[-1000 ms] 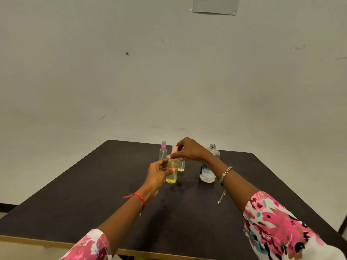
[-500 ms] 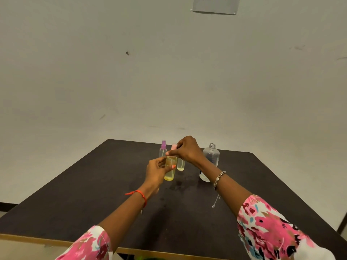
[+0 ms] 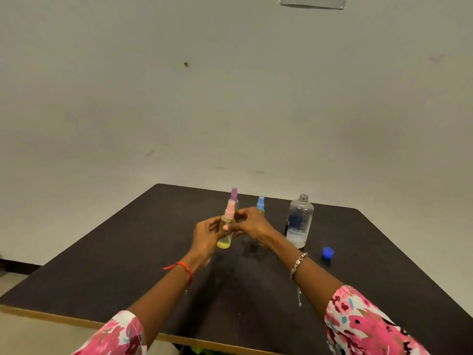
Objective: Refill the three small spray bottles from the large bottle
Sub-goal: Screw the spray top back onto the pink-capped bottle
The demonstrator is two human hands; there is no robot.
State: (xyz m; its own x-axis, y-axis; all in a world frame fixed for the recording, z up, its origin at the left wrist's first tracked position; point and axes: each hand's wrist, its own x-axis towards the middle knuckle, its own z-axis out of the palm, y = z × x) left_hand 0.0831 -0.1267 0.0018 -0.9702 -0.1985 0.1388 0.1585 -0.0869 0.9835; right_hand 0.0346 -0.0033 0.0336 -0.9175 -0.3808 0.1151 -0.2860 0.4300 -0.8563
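Note:
A small spray bottle with a pink top (image 3: 226, 226) holds yellowish liquid and hangs just above the dark table (image 3: 128, 265). My left hand (image 3: 206, 233) grips its body from the left. My right hand (image 3: 252, 224) touches the same bottle from the right, thumb on its front. Behind them stand a purple-topped spray bottle (image 3: 234, 194) and a blue-topped spray bottle (image 3: 260, 204), both partly hidden by my hands. The large clear bottle (image 3: 299, 221) stands uncapped to the right, with a little liquid at its bottom.
A blue cap (image 3: 328, 252) lies on the table right of the large bottle. The table's near edge (image 3: 76, 320) has a light wooden trim. A plain wall rises behind, with a paper sheet (image 3: 313, 1) at the top.
My right hand has come down from the pink top to the bottle's body, so the pink spray head now shows. The blue-topped bottle and the blue cap have come into view.

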